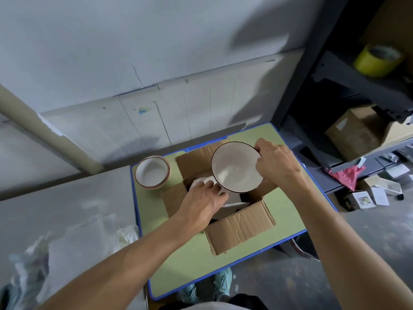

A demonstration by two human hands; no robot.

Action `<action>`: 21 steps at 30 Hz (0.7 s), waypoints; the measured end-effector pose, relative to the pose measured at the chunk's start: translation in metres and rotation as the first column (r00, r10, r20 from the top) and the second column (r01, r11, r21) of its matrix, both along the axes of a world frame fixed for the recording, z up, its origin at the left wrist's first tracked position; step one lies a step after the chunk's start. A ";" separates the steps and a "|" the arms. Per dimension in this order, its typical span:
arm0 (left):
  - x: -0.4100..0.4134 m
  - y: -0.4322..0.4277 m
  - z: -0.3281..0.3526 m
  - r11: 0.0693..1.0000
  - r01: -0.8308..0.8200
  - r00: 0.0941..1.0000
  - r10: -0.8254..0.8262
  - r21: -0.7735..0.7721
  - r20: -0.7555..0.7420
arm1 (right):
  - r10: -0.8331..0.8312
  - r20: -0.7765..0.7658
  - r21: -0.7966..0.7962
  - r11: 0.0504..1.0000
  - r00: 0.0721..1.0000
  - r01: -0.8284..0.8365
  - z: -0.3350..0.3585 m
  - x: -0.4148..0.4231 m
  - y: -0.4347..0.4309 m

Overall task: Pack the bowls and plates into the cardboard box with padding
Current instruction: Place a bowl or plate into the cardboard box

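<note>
Over cardboard box [239, 229], bowl [237, 168] is pinched at rim by right grip [277, 164]. Inside, padding [201, 181] is touched by left grip [201, 202]; hold cannot be told. Ideally bowl is lowered level onto padding.

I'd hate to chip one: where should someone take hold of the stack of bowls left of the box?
Probably by the top rim, from above on the near-left side. The stack of bowls stands upright, mouths up, so its rim is exposed. A cardboard box flap crowds its right, while bare table lies on the near left.
</note>
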State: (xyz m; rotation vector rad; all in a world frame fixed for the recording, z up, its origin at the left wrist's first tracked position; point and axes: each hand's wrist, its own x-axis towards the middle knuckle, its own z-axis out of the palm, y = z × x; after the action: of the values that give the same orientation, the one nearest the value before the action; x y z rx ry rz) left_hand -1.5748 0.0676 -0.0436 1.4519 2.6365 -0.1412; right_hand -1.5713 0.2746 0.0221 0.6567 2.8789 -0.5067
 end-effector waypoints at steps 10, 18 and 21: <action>0.001 -0.032 -0.008 0.982 -0.047 0.988 0.072 -0.182 0.135 | 0.035 0.054 0.003 0.999 0.998 -0.035 -0.007 0.004 -0.017; 0.015 -0.039 -0.001 0.957 -0.004 0.995 0.032 -0.289 0.093 | 0.050 0.208 -0.075 0.997 0.977 -0.035 -0.035 0.011 -0.053; 0.024 -0.042 0.007 0.961 -0.006 0.995 0.033 -0.277 0.094 | 0.042 0.285 -0.129 0.992 0.958 -0.005 -0.049 0.014 -0.055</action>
State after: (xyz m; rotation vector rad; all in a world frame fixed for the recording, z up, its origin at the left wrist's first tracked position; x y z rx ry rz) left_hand -1.5506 0.0255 -0.0364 1.3050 2.4346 -0.4087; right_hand -1.5573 0.2194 -0.0271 0.6184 2.5557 -0.5369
